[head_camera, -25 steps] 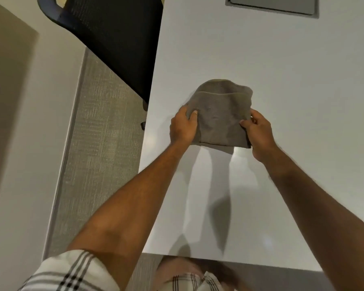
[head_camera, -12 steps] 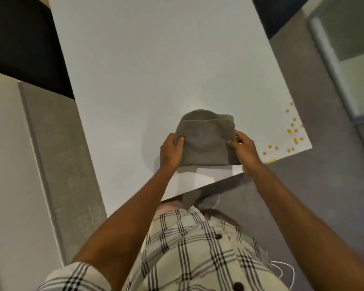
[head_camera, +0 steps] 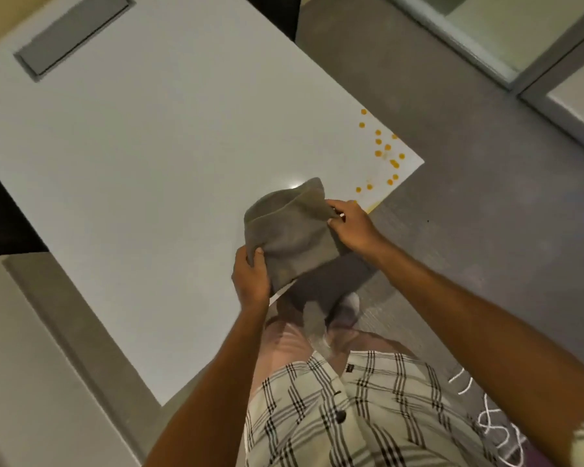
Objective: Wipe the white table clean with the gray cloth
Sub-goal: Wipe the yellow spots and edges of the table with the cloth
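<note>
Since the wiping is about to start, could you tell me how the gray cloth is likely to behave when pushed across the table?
The gray cloth looks soft and floppy: it sags and folds between the left hand and right hand. It seems light, held by pinched edges alone. Pushed over the orange spots, it would probably bunch unless pressed flat.

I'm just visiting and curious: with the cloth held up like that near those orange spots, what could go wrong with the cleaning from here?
Two risks, I think. The orange-yellow droplets sit right at the white table's corner, so a sweep outward could push them onto the grey floor. The folded gray cloth, pinched at its edges by the left hand and right hand, hangs loose, so it may smear the spots rather than lift them.
</note>
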A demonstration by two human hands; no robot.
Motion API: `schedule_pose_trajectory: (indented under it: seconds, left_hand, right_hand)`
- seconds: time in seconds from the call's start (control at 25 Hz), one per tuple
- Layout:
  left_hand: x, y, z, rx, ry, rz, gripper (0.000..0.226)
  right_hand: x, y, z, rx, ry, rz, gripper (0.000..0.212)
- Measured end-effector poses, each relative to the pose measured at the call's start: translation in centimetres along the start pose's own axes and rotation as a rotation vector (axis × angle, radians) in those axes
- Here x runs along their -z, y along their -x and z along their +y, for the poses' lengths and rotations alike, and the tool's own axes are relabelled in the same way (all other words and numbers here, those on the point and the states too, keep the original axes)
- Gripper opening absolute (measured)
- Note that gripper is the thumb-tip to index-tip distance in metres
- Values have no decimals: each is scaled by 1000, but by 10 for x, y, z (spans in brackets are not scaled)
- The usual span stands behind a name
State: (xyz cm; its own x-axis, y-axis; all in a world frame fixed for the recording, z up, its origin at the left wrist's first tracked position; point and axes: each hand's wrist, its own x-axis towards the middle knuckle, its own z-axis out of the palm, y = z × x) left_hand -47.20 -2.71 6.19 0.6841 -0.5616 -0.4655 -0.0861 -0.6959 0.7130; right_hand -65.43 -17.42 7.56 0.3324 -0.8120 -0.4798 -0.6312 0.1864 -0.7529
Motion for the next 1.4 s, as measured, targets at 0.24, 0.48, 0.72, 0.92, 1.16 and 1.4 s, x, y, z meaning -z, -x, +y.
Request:
schedule_pose_trajectory:
  seconds: [0.24, 0.48, 0.72, 0.92, 1.16, 1.4]
  left_hand:
    - [1, -7, -17, 56, -192, -165, 37]
    - [28, -26, -20, 32, -310, -122, 39]
    - [35, -87, -7, -276, -459, -143, 37]
    - [-11, -147, 18, -627, -692, -138, 40]
    - [-71, -216, 63, -752, -809, -103, 53]
    - [-119, -253, 87, -749, -906, -59, 60]
  right_hand:
    - [-17, -20, 21, -26, 107, 140, 46]
    - [-65, -3, 29, -88, 328, 286, 45]
    - [-165, -5, 19, -104, 675, 153, 85]
    - [-199, -31, 25, -243, 599, 249, 104]
    - [-172, -45, 35, -332, 555, 426, 104]
    - [-146, -71, 60, -271, 569, 574, 93]
